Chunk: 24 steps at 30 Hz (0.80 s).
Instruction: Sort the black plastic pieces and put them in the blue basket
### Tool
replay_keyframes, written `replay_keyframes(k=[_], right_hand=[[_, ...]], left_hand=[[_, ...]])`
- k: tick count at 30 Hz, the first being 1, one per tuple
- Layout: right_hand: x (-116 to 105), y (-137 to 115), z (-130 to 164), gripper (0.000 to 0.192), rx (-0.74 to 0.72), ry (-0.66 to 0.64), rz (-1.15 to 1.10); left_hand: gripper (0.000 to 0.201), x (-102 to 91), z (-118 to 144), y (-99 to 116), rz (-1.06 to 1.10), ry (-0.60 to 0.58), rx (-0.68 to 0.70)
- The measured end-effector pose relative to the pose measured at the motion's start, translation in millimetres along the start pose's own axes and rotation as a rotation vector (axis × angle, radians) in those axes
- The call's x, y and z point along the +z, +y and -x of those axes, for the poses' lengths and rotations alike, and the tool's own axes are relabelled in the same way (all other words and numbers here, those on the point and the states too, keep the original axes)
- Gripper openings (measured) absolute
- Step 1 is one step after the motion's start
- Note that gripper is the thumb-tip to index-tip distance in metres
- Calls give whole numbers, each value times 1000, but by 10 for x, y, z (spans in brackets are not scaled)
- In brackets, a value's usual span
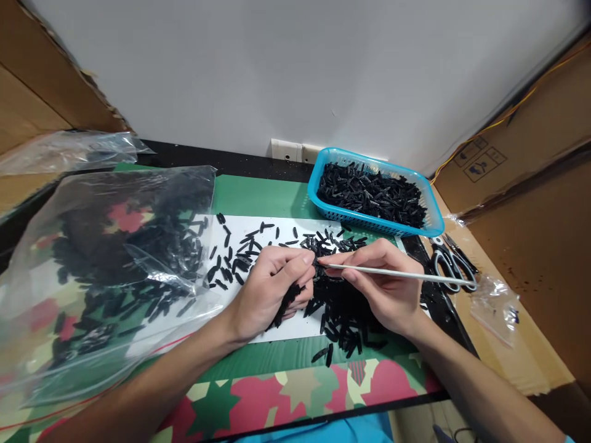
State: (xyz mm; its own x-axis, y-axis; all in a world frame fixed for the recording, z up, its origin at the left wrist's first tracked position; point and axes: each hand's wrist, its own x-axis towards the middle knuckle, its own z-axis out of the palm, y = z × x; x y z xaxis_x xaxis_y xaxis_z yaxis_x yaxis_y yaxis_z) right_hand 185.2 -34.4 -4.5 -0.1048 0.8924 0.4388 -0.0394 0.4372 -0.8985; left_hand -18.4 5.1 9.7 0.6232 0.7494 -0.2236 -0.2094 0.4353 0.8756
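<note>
My left hand (281, 286) is closed, with small black strip-like pieces (287, 301) in its curled fingers and one small piece pinched between thumb and forefinger. My right hand (385, 280) grips a long thin pale tool (406, 274) like a pen. The tool's tip points at the pinched piece, near the left fingertips; whether they touch is hard to tell. Below and around both hands, many loose black pieces (344, 326) lie in a pile on a white sheet (272, 231), some spilling onto the green mat (258, 195).
A blue plastic basket (436, 224) full of black pieces stands at the back right. Scissors (446, 264) and a small clear bag (494, 307) lie on cardboard at right. On the left, a large clear zip bag (138, 237) holds more black pieces. A wall socket (287, 151) is behind.
</note>
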Motion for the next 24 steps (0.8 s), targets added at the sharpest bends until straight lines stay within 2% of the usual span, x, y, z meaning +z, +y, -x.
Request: replay_keyframes(k=[24], right_hand=[[-14,-55,-14,19,-97,-17,181]], left_hand=[[51,27,-4,-1,17,23,-17]])
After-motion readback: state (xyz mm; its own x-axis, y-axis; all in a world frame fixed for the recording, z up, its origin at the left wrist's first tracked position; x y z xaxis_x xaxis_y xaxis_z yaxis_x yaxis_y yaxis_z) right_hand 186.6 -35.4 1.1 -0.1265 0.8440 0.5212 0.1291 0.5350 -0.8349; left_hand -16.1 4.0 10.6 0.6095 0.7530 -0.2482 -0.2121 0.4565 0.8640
